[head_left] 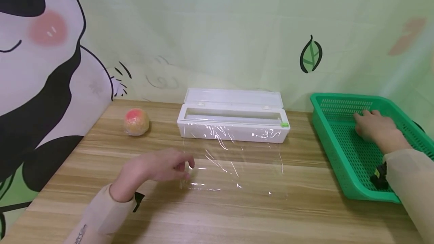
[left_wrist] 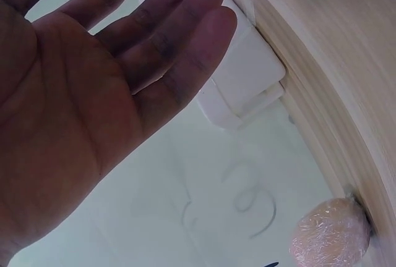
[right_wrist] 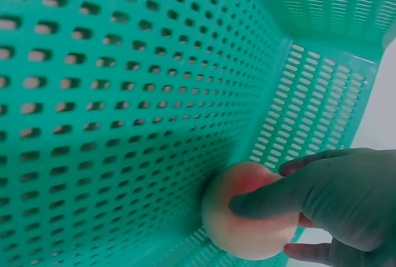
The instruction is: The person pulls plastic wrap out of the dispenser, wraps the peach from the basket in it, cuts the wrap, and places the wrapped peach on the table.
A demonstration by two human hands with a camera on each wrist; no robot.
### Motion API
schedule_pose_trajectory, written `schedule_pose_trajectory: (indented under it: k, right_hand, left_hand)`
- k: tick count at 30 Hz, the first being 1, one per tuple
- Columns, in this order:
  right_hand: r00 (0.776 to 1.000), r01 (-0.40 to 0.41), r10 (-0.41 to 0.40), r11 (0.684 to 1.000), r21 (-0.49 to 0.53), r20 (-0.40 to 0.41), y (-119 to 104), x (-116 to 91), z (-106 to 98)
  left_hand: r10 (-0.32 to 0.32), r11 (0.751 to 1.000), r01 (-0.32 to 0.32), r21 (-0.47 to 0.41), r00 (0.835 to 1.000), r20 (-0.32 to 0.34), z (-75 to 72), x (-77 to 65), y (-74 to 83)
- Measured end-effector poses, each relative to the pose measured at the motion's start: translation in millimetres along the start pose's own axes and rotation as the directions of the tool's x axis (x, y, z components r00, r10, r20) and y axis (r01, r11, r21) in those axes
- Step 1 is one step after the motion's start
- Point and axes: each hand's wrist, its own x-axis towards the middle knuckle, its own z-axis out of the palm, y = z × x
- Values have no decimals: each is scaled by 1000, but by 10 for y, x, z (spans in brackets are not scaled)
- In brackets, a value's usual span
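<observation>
My right hand (head_left: 374, 129) reaches into the green basket (head_left: 333, 161). In the right wrist view it grips a pinkish peach (right_wrist: 253, 233), thumb across the front and fingers behind; the head view hides this fruit. My left hand (head_left: 159, 165) hovers by the left edge of a sheet of clear plastic wrap (head_left: 234, 172), its fingers loosely bent. Seen in the left wrist view, the palm (left_wrist: 68, 112) holds nothing. The sheet runs forward over the table from a white wrap dispenser box (head_left: 234, 131), whose lid (head_left: 234, 97) stands up at the back.
A peach wrapped in film (head_left: 136, 122) sits on the wooden table (head_left: 217, 221) left of the box. A green slider (head_left: 284, 124) is at the box's right front corner. Behind the table hangs a printed panda backdrop (head_left: 234, 48).
</observation>
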Motion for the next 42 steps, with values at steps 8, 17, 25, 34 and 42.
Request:
schedule_pose_trajectory:
  k: [8,17,25,34,42]
  right_hand:
    - [1000,1,-2,1000,-12,-10,92,-8,78]
    - [1000,-11,9,997,82,16,159,18,68]
    - [997,-48,37,980,192,62,191,-23,20]
    - [1000,10,-4,978,208,-28,57,-70,-268]
    - [987,67,-31,971,230,-159,-90,-177,-492]
  left_hand:
    - [4,1000,-4,-5,1000,8,18,15,9]
    - [13,1000,-13,4,1000,2,26,12,-7]
    - [4,1000,-4,0,1000,7,28,12,-7]
    - [15,1000,-15,-3,1000,5,15,12,16]
    - [13,1000,-13,7,1000,2,11,10,33]
